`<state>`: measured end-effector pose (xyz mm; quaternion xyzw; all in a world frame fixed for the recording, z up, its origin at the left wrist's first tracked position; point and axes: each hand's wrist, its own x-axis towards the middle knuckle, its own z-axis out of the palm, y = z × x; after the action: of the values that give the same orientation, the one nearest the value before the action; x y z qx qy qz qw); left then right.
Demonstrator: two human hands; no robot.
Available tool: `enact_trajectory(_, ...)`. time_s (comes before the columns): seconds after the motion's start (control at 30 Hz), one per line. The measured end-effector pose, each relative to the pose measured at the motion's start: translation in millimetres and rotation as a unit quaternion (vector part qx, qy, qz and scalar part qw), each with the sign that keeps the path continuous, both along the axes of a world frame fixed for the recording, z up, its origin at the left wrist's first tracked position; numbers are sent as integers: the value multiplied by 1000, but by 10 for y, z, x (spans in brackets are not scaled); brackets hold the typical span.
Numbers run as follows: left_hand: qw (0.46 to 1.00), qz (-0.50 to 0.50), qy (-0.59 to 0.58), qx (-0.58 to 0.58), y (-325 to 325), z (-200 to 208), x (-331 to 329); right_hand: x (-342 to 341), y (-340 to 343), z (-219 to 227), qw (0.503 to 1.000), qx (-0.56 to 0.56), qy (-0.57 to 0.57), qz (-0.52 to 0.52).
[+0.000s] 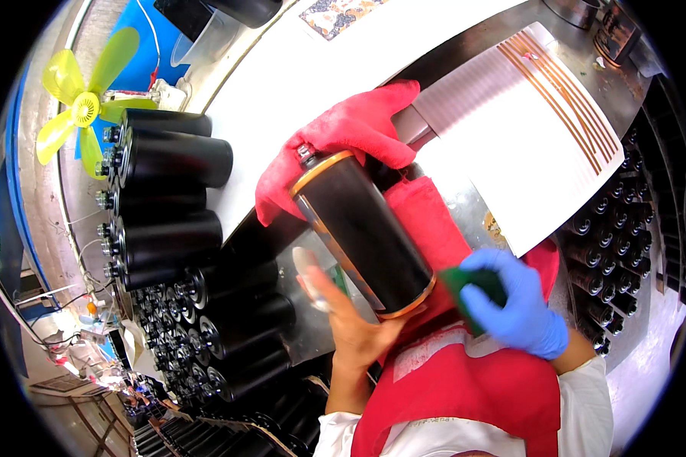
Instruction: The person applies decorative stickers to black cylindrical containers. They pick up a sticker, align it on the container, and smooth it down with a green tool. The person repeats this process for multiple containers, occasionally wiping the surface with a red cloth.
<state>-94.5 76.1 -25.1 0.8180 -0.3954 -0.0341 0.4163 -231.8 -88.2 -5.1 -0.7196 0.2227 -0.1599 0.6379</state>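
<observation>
A black cylinder [362,236] with gold-coloured rims and a short metal neck lies slantwise over red cloths, its neck pointing up and left. My left hand [351,324] is bare, with white covers on some fingertips. It holds the cylinder's lower end, the thumb side at the base and the fingers stretched along the left side. My right hand [518,308], in a blue glove, pinches a dark green scouring pad [472,293] just right of the base. A red cloth [351,118] is bunched around the neck, and another red cloth [438,221] lies under the cylinder's right side.
Several black cylinders [168,244] lie stacked at the left, beside a yellow-green fan [84,109]. A white sheet [526,190] with brown strips [568,99] covers part of the metal table at the right. Racks of dark cylinders [606,259] stand at far right.
</observation>
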Motion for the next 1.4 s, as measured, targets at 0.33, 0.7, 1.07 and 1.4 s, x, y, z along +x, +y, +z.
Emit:
enact_trajectory(0.33, 960, 6, -214, 178, -116, 151, -90, 74, 39, -215, 998, 58, 0, 32)
enact_trajectory(0.7, 986, 26, -133, 95, 217, -225, -9, 54, -18, -240, 999, 9, 38, -25)
enact_trajectory(1.07, 983, -14, -154, 102, -60, 1, 18, 81, 103, -154, 999, -7, 33, 1)
enact_trajectory(1.4, 997, 4, 49, -60, 156, -279, -99, 136, 115, 25, 999, -33, -10, 42)
